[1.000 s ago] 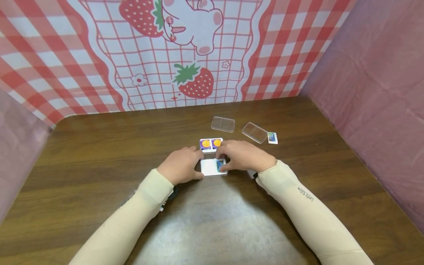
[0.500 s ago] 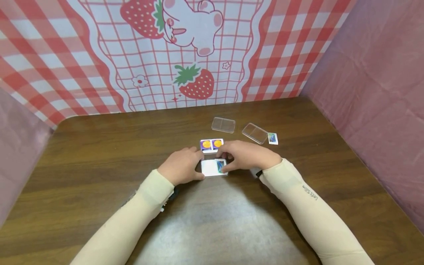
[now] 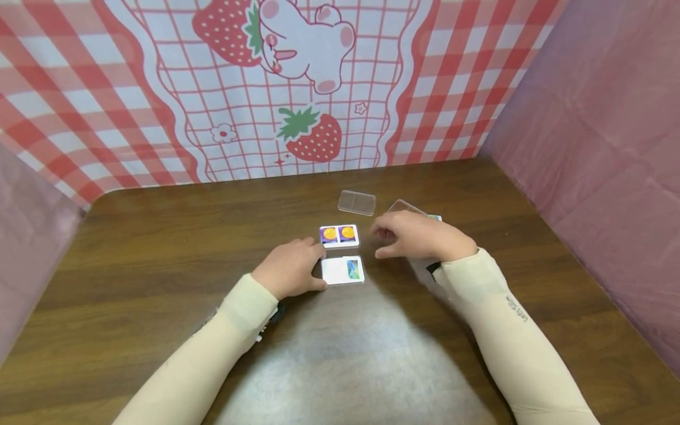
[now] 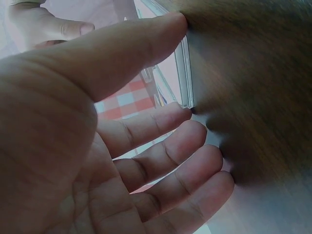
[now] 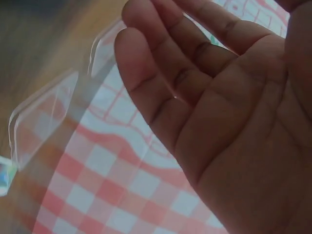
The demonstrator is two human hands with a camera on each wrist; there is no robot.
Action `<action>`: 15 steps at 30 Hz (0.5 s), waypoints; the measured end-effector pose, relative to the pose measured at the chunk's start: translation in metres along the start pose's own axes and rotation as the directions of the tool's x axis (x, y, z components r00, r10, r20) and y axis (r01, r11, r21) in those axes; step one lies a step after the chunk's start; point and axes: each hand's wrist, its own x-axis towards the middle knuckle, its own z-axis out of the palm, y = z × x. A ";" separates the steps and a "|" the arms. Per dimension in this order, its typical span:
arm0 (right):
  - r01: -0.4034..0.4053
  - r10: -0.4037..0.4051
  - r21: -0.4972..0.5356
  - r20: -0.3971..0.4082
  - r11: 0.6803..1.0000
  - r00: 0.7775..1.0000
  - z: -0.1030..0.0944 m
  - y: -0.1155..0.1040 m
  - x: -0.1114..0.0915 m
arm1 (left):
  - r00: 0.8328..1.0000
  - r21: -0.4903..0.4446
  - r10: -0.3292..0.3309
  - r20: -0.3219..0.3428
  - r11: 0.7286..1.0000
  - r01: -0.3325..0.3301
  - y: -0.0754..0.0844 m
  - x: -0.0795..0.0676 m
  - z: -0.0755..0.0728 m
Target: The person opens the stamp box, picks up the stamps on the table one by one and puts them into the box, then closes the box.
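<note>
A shallow clear plastic case (image 3: 334,270) lies in front of me, white inside, with a small blue-green picture card (image 3: 353,269) at its right end. My left hand (image 3: 289,268) holds the case's left end between thumb and index fingertip; the other fingers extend loosely in the left wrist view. Just beyond lies a second case (image 3: 339,245) with two purple-and-orange picture cards (image 3: 330,235) side by side. To the right, my right hand (image 3: 417,236) hovers over the table with relaxed, slightly bent fingers and nothing in them.
A clear lid (image 3: 356,202) lies behind the cases. Another clear lid (image 5: 44,119) and a small picture card (image 5: 6,174) are partly hidden behind my right hand in the head view. A red-and-white checked cloth (image 3: 212,88) hangs behind the brown table (image 3: 159,236).
My right hand has let go of the card at the case's right end and moved right and away, toward the farther lid and loose card. The left hand has stayed in place.
</note>
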 end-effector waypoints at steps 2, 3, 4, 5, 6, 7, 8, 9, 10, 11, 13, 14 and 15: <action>-0.027 0.027 -0.006 -0.008 1.000 1.000 -0.003 0.003 -0.002 | 1.000 -0.002 -0.006 0.004 1.000 0.006 0.000 0.000 0.000; -0.041 0.041 -0.007 -0.011 0.999 0.999 -0.004 0.005 -0.003 | 1.000 -0.003 -0.010 0.006 1.000 0.010 0.000 -0.001 0.000; -0.051 0.051 -0.007 -0.013 0.999 0.999 -0.005 0.006 -0.004 | 1.000 -0.002 -0.013 0.008 1.000 0.013 0.000 -0.001 0.001; -0.057 0.057 -0.005 -0.015 0.998 0.998 -0.006 0.007 -0.005 | 1.000 -0.003 -0.016 0.010 1.000 0.016 0.000 -0.001 0.001; -0.065 0.065 -0.002 -0.016 0.998 0.998 -0.008 0.008 -0.006 | 1.000 -0.001 -0.018 0.010 1.000 0.018 0.000 -0.001 0.001; -0.072 0.072 0.003 -0.018 0.997 0.997 -0.009 0.009 -0.007 | 1.000 0.000 -0.019 0.011 1.000 0.019 0.000 0.000 0.001; -0.082 0.082 0.006 -0.018 0.997 0.996 -0.010 0.011 -0.009 | 1.000 0.002 -0.019 0.012 1.000 0.019 0.000 0.000 0.001; -0.093 0.093 0.013 -0.021 0.996 0.995 -0.012 0.012 -0.011 | 1.000 0.004 -0.018 0.012 1.000 0.018 0.000 0.000 0.001; -0.105 0.106 0.023 -0.024 0.994 0.994 -0.014 0.014 -0.013 | 1.000 0.003 -0.018 0.012 1.000 0.018 0.000 0.000 0.000; -0.112 0.113 0.030 -0.029 0.993 0.993 -0.016 0.016 -0.014 | 1.000 0.003 -0.018 0.012 1.000 0.018 0.000 0.000 0.000; -0.129 0.131 0.042 -0.052 0.991 0.990 -0.020 0.022 -0.018 | 1.000 0.001 -0.016 0.013 1.000 0.016 0.000 0.000 0.000; -0.143 0.146 0.046 -0.064 0.989 0.987 -0.023 0.026 -0.020 | 1.000 -0.001 -0.016 0.014 1.000 0.016 -0.001 0.000 0.000; -0.157 0.161 0.052 -0.078 0.986 0.984 -0.025 0.030 -0.022 | 1.000 -0.003 -0.016 0.014 1.000 0.016 -0.001 0.000 0.000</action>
